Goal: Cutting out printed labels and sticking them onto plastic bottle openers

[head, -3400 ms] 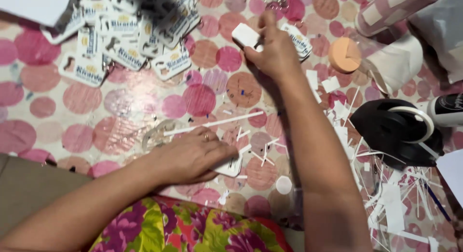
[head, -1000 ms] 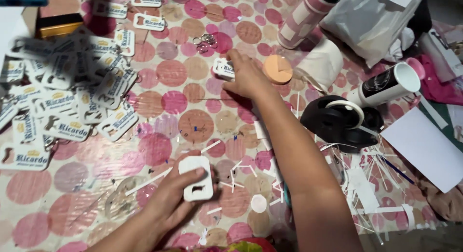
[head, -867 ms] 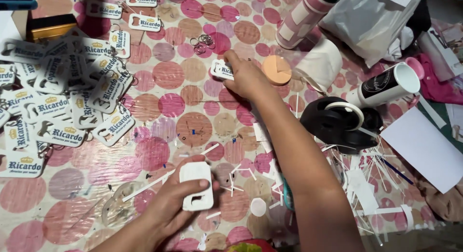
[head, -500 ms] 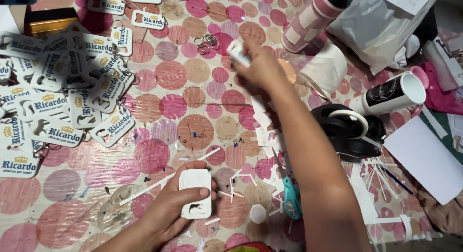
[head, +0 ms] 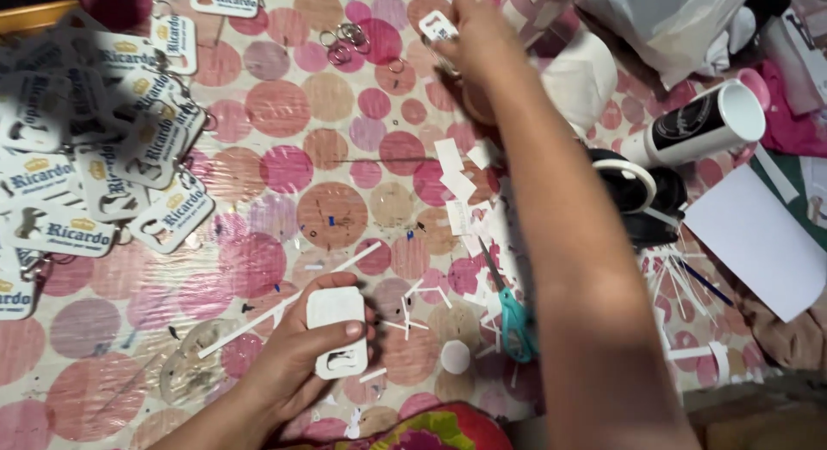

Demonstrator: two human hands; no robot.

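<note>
Left hand (head: 297, 355) grips a white rounded tag (head: 337, 331) — right hand (head: 478, 37) pinches a small tag (head: 437, 25) far up.

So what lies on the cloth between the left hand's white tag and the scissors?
Head view: thin white paper strips scattered on the dotted tablecloth, between the white tag and the teal-handled scissors.

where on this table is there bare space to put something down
The dotted tablecloth is barest in the middle, between the pile of printed tags and the right hand's forearm, above the left hand holding a white tag. Right of the scissors it is crowded with paper strips and the tape roll.
</note>
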